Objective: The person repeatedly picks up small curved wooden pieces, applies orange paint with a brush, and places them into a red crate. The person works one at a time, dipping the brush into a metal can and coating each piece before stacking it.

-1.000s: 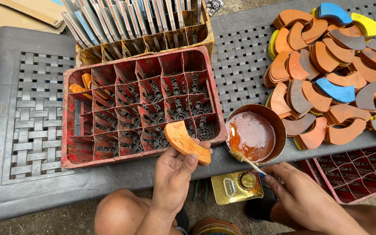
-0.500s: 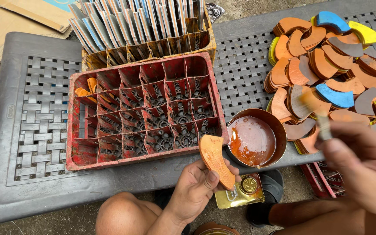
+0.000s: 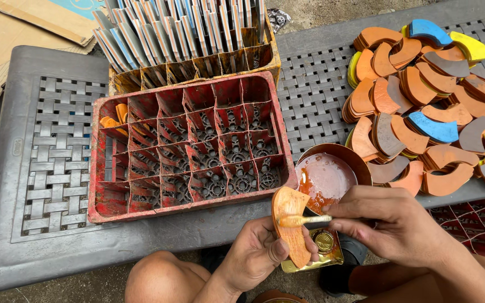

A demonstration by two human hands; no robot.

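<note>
The left hand (image 3: 254, 255) is clamped on an orange curved piece (image 3: 291, 224), held upright just above it; the right hand (image 3: 391, 224) pinches a small brush (image 3: 304, 220) against the piece's face. Stroke evenly, reloading from the bowl (image 3: 332, 174) just beyond

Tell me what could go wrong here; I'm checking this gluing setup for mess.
1. The brush in the right hand is wet with orange liquid over the piece; the left hand grips that piece by its edge, so the fingers may get smeared.
2. The bowl sits at the table edge, close to the right hand; a knock could tip it.
3. The open tin below could catch drips.
</note>
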